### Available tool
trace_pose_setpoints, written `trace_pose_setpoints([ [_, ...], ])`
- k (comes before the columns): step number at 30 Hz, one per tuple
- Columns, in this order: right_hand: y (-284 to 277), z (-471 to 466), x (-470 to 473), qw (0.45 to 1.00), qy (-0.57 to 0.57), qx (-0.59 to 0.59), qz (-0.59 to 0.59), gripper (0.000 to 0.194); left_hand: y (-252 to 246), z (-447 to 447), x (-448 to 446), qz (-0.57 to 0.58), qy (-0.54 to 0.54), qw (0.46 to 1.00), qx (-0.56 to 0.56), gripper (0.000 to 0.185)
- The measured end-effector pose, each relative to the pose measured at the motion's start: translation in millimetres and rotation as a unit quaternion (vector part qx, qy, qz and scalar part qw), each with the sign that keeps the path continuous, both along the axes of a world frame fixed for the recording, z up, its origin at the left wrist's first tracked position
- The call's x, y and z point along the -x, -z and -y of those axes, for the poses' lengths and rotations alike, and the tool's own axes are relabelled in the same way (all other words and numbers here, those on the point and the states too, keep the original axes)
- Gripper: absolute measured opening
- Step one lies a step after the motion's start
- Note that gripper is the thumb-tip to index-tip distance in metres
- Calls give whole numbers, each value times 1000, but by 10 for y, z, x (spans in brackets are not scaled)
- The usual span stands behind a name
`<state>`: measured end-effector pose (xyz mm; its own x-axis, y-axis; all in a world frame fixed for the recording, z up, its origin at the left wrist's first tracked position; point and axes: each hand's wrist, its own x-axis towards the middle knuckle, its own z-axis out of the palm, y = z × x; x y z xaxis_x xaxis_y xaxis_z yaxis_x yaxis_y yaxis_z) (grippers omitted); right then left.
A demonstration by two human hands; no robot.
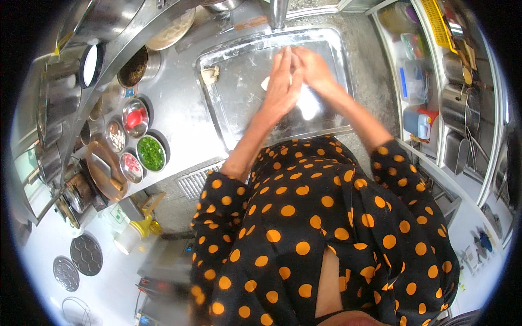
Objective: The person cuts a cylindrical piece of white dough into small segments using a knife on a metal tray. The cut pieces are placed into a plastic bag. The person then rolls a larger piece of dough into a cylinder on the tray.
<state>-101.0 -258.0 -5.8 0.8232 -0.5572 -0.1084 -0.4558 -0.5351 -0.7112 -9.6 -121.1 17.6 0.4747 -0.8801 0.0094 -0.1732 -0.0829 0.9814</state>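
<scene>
My left hand (284, 87) and my right hand (310, 65) meet above a large metal tray (244, 118), fingers pressed together. Whatever may lie between the palms is hidden. A small pale piece, perhaps dough (265, 83), shows beside my left hand's edge. Near the tray's left rim sits a lump of pale dough (210, 75). The tray's surface has whitish smears and a bright reflection of light.
Left of the tray stand metal bowls of chopped greens (151, 153), red food (134, 118), white pieces (116, 137) and pink pieces (131, 167). A cleaver (102, 165) lies on a round wooden board (98, 183). Shelves with containers (416, 123) are at right.
</scene>
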Motion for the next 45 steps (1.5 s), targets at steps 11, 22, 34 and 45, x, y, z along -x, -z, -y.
trace_pose_setpoints([
  [11,548,-81,53,938,-156,311,-8,72,440,96,-123,358,102,922,-105,77],
  [22,244,-487,453,968,-108,226,16,65,240,-253,-27,344,233,883,-217,76],
  [34,145,-579,702,965,-151,181,115,69,224,-482,6,400,275,854,-187,75],
  [45,32,-327,466,966,-145,213,-6,72,148,-284,-156,441,233,839,-217,77],
])
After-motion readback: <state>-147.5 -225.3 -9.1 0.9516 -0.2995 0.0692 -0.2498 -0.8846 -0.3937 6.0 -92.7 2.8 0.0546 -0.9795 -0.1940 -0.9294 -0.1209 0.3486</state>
